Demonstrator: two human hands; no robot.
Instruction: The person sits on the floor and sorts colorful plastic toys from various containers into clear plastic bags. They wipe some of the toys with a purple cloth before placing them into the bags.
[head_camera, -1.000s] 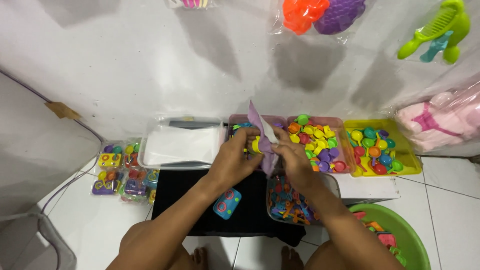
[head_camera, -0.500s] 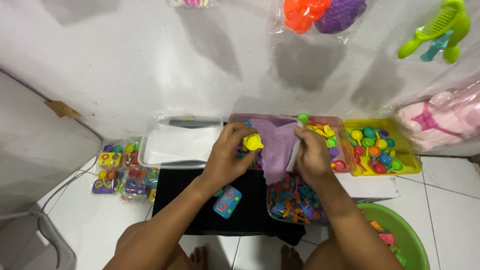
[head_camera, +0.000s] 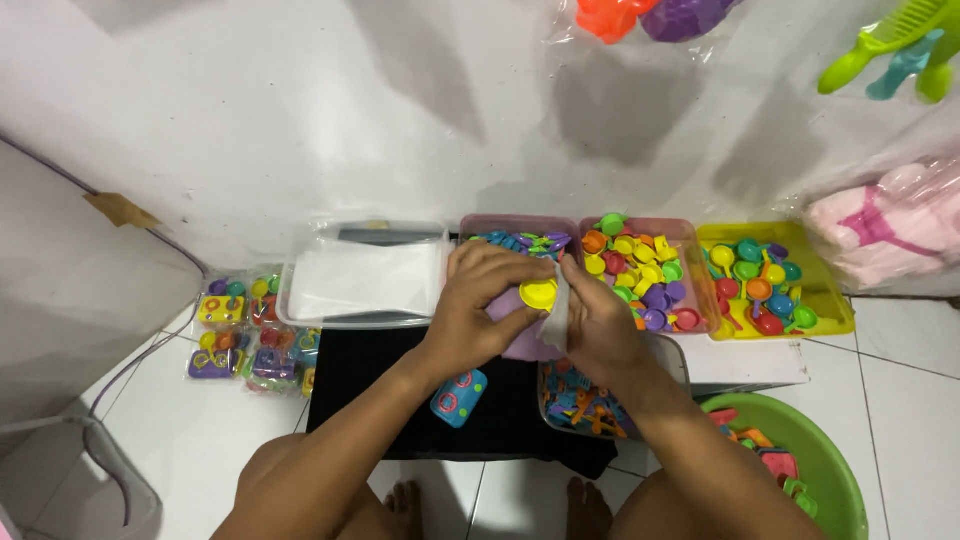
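Observation:
Both hands meet over the black mat (head_camera: 380, 400) in front of the trays. My left hand (head_camera: 480, 300) grips a purple card in a clear plastic bag (head_camera: 525, 335) and pinches a small yellow toy cup (head_camera: 538, 293) at its top. My right hand (head_camera: 595, 320) holds the bag's open edge (head_camera: 556, 310) beside the cup. Most of the purple card is hidden under my fingers. A small blue toy piece (head_camera: 458, 397) lies on the mat below my left wrist.
Along the wall stand a clear box of white sheets (head_camera: 365, 280), a pink tray of blue pieces (head_camera: 520, 238), a pink tray (head_camera: 645, 275) and a yellow tray (head_camera: 770, 280) of coloured toy cups. Packed toy sets (head_camera: 250, 335) lie at left, a green basin (head_camera: 800, 470) at right.
The purple bag, held upright a second ago, has been laid flat and pulled toward me. A yellow cup now sits at its opening between both hands.

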